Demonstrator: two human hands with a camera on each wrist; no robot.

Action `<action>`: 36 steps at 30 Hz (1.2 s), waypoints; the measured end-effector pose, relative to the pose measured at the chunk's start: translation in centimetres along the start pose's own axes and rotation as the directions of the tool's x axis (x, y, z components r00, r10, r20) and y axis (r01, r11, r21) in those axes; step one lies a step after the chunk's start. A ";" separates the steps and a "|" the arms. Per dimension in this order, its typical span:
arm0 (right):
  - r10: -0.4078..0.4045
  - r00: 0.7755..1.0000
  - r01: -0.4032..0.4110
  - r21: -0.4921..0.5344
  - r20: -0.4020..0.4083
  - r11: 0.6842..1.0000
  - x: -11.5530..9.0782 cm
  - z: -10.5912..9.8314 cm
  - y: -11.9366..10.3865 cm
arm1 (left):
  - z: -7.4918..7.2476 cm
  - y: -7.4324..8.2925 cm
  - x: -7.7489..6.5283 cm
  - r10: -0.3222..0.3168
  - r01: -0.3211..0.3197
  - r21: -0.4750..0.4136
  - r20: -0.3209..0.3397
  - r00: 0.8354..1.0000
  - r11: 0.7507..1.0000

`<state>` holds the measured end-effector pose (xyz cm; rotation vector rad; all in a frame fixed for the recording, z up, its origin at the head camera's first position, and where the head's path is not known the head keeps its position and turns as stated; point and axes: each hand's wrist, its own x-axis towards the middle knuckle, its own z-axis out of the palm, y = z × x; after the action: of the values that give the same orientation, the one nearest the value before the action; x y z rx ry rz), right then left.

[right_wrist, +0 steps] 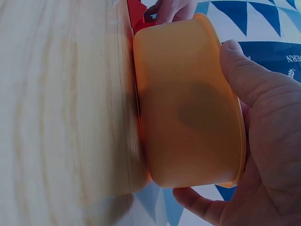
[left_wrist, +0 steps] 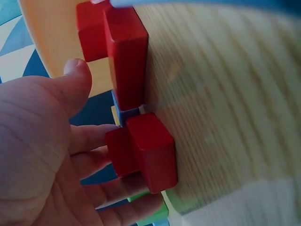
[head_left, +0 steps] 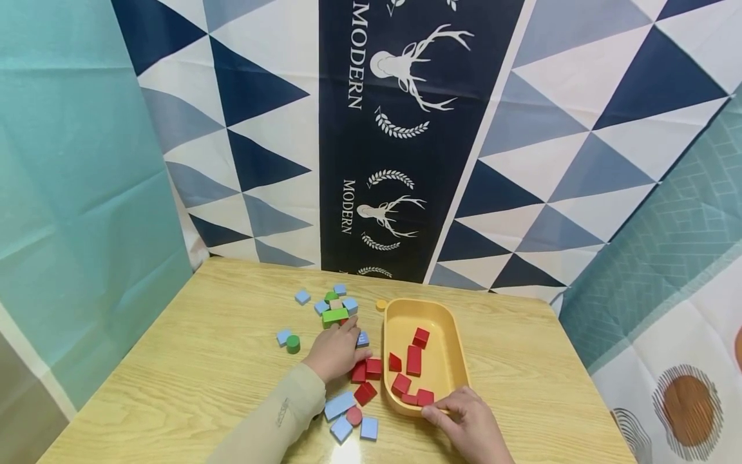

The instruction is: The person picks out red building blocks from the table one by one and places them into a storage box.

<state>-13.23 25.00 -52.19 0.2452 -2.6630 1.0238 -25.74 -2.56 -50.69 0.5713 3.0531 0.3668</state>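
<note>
My left hand (head_left: 335,351) reaches over the loose blocks on the table. In the left wrist view, its fingers extend past a pair of red blocks (left_wrist: 151,153), with the thumb held apart. Another red block (left_wrist: 129,56) stands nearer the thumb. At the near right corner of a yellow plastic tray (head_left: 458,345), my right hand (head_left: 471,422) holds the rim. The right wrist view shows the tray's outer wall (right_wrist: 188,108) between thumb and fingers. Several red blocks (head_left: 414,359) lie inside the tray.
Beyond the left hand sit a green block (head_left: 335,318), blue blocks (head_left: 350,305) and a small yellow round piece (head_left: 380,305). A green cylinder (head_left: 293,344) lies to the left. Nearer me are a long blue block (head_left: 339,405) and a red round piece (head_left: 354,415). Patterned cloth (head_left: 272,129) hangs behind the table.
</note>
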 end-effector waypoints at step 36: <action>-0.079 0.996 0.079 0.003 -0.031 0.997 0.0 0.0 0.0 | 1.2 8.5 -2.6 0.326 -0.330 -0.093 -0.063 0.943 0.939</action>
<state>-13.18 24.94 -52.21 0.3301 -2.6019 1.0009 -20.21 4.49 -49.95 1.0843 2.9547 0.5455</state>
